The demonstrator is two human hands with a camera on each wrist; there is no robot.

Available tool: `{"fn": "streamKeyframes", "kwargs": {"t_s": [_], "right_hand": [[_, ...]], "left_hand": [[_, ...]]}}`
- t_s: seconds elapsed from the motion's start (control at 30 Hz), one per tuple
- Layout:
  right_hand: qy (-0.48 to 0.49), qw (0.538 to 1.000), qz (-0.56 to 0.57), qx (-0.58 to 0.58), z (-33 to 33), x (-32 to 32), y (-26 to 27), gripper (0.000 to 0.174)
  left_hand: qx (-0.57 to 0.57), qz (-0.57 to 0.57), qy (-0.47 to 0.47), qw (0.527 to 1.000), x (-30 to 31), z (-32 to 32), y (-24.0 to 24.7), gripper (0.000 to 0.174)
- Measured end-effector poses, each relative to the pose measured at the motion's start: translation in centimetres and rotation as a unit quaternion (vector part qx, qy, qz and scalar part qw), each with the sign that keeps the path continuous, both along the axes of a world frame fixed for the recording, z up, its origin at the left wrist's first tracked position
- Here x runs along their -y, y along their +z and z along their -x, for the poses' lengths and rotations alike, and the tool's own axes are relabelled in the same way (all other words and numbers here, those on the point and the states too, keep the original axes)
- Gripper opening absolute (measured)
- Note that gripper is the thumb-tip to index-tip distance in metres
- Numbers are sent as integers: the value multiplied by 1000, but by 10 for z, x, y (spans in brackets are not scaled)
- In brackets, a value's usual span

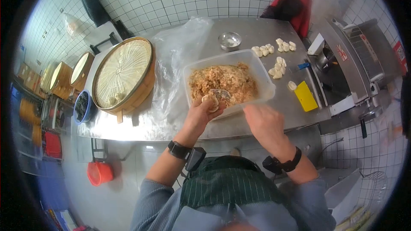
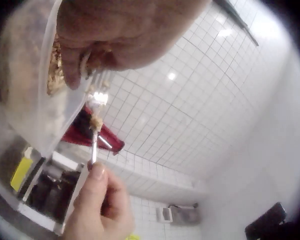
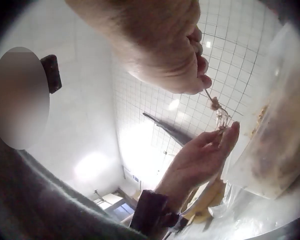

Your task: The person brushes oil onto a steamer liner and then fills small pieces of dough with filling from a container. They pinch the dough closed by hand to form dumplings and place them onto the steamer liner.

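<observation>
My left hand (image 1: 198,117) holds a round dough wrapper (image 1: 210,101) at the near edge of a clear plastic tub (image 1: 267,86). Minced filling (image 1: 220,78) fills much of the tub. In my right hand (image 1: 266,125), seen at the bottom of the left wrist view, the thumb and fingers pinch the handle of a metal fork (image 2: 94,146). Its tines point into the left hand's palm, at the wrapper. Bits of filling cling to the fork's neck. From the right wrist view, the left hand (image 3: 197,160) is palm up below the fork, its fingers partly hiding the wrapper.
A bamboo steamer (image 1: 124,70) with a few small buns stands left on the steel table (image 1: 171,132). Plastic film (image 1: 171,51) lies beside it. A small bowl (image 1: 230,41) sits behind the tub. Several dough pieces (image 1: 278,67) and a yellow scraper (image 1: 305,96) lie at right.
</observation>
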State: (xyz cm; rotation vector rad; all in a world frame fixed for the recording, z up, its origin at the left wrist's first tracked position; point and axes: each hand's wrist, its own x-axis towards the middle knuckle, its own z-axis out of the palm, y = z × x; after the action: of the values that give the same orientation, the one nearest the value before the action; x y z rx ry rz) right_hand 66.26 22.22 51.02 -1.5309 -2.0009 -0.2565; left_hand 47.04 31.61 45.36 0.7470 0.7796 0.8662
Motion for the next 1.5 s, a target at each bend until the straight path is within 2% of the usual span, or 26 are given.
{"fn": "streamKeyframes", "kwargs": {"t_s": [0.23, 0.3, 0.33, 0.4, 0.5, 0.53, 0.6, 0.63, 0.7, 0.73, 0.8, 1.0, 1.17, 1.33, 1.4, 1.5], "right_hand": [[-55, 989, 84, -109, -6, -13, -6, 12], [-99, 992, 67, -39, -8, -25, -7, 10], [-99, 992, 67, -40, -9, -34, -14, 10], [-63, 984, 146, 77, -10, -58, -39, 9], [-62, 970, 201, 119, 0, -90, -65, 10], [-60, 971, 197, 119, 0, -90, -64, 10], [-11, 989, 101, 103, 2, -85, -61, 7], [-7, 990, 99, 105, 7, -79, -53, 7], [91, 988, 28, -123, 18, -58, -28, 14], [95, 988, 32, -119, 20, -52, -22, 14], [154, 927, 153, -306, 24, -39, -16, 22], [149, 903, 171, -364, 24, -35, -15, 20], [142, 898, 149, -389, 24, -27, -20, 17], [146, 881, 124, -433, 24, -24, -25, 13], [130, 787, 194, -571, 28, -26, -36, 12], [178, 813, 213, -513, 23, -26, -40, 13]], "left_hand": [[-11, 52, 35, 998, 5, 20, 3, 30], [-2, 49, 49, 998, 6, 24, 7, 31], [22, 58, 38, 997, 7, 24, 8, 31], [44, 67, 24, 997, 10, 24, 11, 31], [61, 32, -6, 998, 15, 19, 17, 32], [66, 42, -12, 997, 16, 19, 23, 32], [70, 50, -14, 996, 20, 22, 33, 32], [77, 46, -13, 996, 23, 23, 37, 32], [89, 45, -8, 995, 25, 24, 42, 32], [96, 49, -7, 994, 26, 25, 43, 32], [101, 61, -5, 993, 31, 25, 45, 32], [95, 84, -46, 991, 31, 19, 50, 33], [78, 74, -97, 989, 30, 14, 45, 38], [50, 43, -130, 989, 30, 14, 38, 34], [36, 34, -133, 990, 33, 13, 41, 31], [8, -14, -125, 992, 36, 13, 43, 30]]}}
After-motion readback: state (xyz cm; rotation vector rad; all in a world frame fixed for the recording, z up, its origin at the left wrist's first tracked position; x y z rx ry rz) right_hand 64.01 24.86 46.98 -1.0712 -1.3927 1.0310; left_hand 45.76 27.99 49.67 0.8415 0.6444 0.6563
